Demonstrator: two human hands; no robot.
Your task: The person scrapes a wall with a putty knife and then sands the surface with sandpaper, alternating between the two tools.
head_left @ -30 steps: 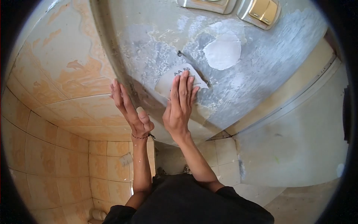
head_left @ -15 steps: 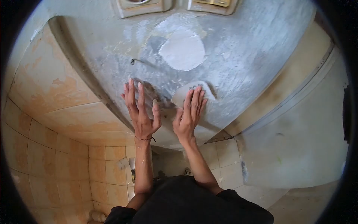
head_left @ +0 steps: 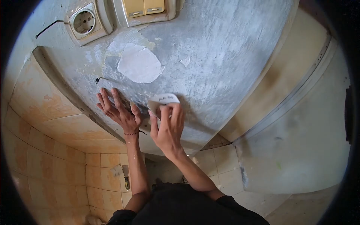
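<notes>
My right hand [head_left: 168, 131] grips a pale piece of sandpaper [head_left: 159, 99] with dark lettering on its back, thumb at one side and fingers curled over it. The sheet is bent up against the grey plastered wall [head_left: 213, 56], and its lower part is hidden by the fingers. To its left, my left hand [head_left: 122, 112] rests on the wall with fingers spread, holding nothing. A white patch of filler [head_left: 139, 63] lies above both hands, and a small dark hook or wire [head_left: 98, 80] sticks out of the wall just above the left fingertips.
A wall socket [head_left: 84, 21] and a yellowed light switch [head_left: 144, 6] sit at the top. Orange-marked tiles [head_left: 48, 135] cover the left side. A putty knife [head_left: 126, 177] lies low down beside my left forearm. A pale door-like panel [head_left: 288, 150] stands at right.
My view has shifted, so the wall patch appears further left. My right hand has gone from lying flat on the sandpaper to gripping it with curled fingers, closer to the left hand.
</notes>
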